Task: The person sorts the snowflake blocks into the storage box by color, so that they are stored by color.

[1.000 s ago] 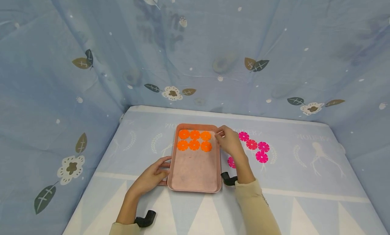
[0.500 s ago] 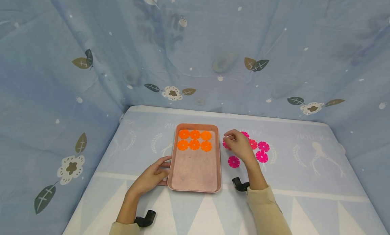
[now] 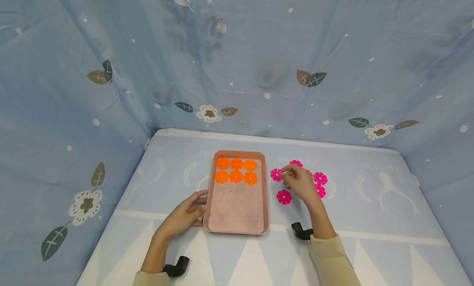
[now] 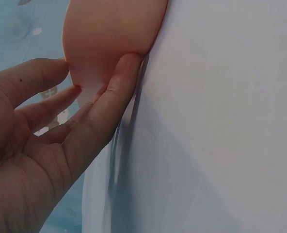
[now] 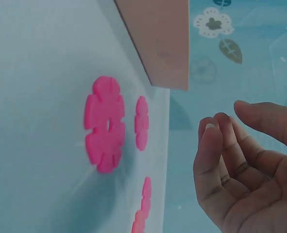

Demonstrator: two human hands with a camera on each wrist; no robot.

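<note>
A pink tray [image 3: 237, 220] lies on the table with six orange flower discs [image 3: 236, 170] in two rows at its far end. My left hand [image 3: 187, 214] rests at the tray's near left side, and its straight fingers [image 4: 109, 97] touch the tray rim [image 4: 109, 34]. Several pink flower discs [image 3: 284, 197] lie on the cloth right of the tray. My right hand [image 3: 298, 182] hovers over them, holding nothing, its fingers [image 5: 221, 145] loosely curled. In the right wrist view the closest pink disc [image 5: 104, 131] lies flat near the tray corner [image 5: 163, 43].
The table [image 3: 370, 220] wears a pale blue printed cloth, and blue flowered fabric walls [image 3: 74, 92] close in the left, back and right. A black wrist mount [image 3: 177, 266] sits on the left forearm and another black wrist mount [image 3: 301, 231] on the right.
My right hand drew back from the tray's far right corner, moving right and nearer, and now hangs over the pink discs. The left hand and the tray have stayed put.
</note>
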